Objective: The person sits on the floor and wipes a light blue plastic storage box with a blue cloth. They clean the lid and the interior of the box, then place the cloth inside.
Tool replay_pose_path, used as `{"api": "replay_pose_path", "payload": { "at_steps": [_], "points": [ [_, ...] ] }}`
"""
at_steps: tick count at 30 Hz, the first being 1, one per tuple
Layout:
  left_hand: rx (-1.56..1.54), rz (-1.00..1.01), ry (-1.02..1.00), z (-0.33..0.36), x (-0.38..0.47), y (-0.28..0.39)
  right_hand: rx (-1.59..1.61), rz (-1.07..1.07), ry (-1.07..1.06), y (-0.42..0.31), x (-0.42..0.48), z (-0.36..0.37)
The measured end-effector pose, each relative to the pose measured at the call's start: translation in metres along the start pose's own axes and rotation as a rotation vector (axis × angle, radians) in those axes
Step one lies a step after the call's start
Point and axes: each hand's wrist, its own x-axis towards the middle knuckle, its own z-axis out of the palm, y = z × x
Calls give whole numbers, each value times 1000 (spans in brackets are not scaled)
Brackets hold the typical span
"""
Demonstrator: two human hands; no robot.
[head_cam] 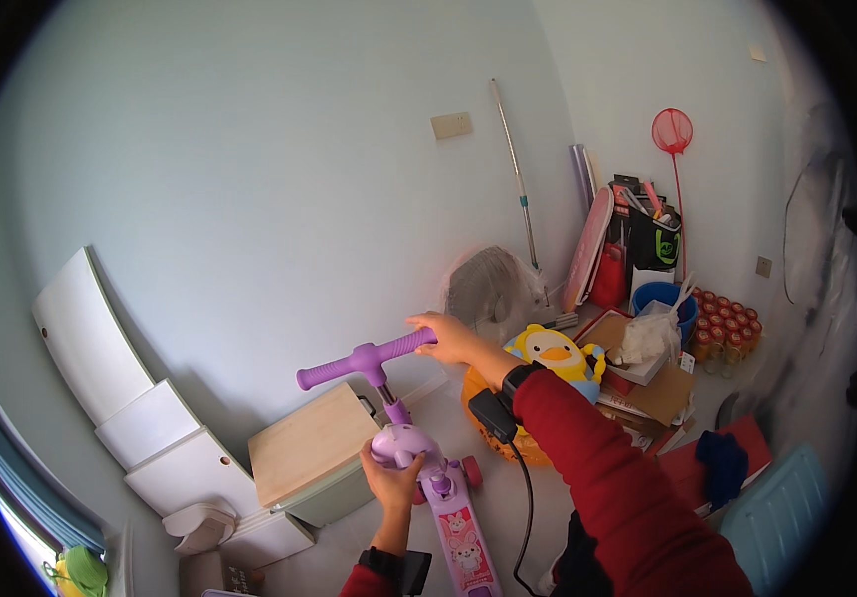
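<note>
A purple child's kick scooter (464,515) stands on the floor before me, its pink deck mat printed with rabbits. My right hand (445,337) grips the far right end of the purple handlebar (365,360), with its thumb side hidden from me. Lower down, my left hand (392,483) holds the rounded lilac front cover (407,443) at the foot of the steering post, thumb on one side and fingers on the other. One red wheel (471,472) shows to the right of the cover.
A wood-topped storage box (316,445) stands left of the scooter, beside leaning white panels (167,440). To the right are a yellow duck toy (552,351), flattened cardboard (659,395), a blue bucket (652,292) and several jars (724,328). A plastic-wrapped fan (489,287) stands by the wall.
</note>
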Motion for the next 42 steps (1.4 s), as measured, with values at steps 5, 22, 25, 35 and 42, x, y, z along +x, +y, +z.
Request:
{"api": "replay_pose_path", "payload": {
  "at_steps": [5,22,25,35,42],
  "points": [
    [-33,0,-77,-4,1,-4,87,-1,437,1,-64,34],
    [-481,-267,-543,-27,-5,-45,406,317,175,-33,-183,166],
    [-526,-186,-612,-26,9,-61,430,341,180,-29,-172,168],
    [-579,-319,-679,-26,47,-55,839,958,442,29,-209,213],
    [-564,-272,-698,-31,63,-38,1176,1713,-87,82,-424,298]
  ]
}}
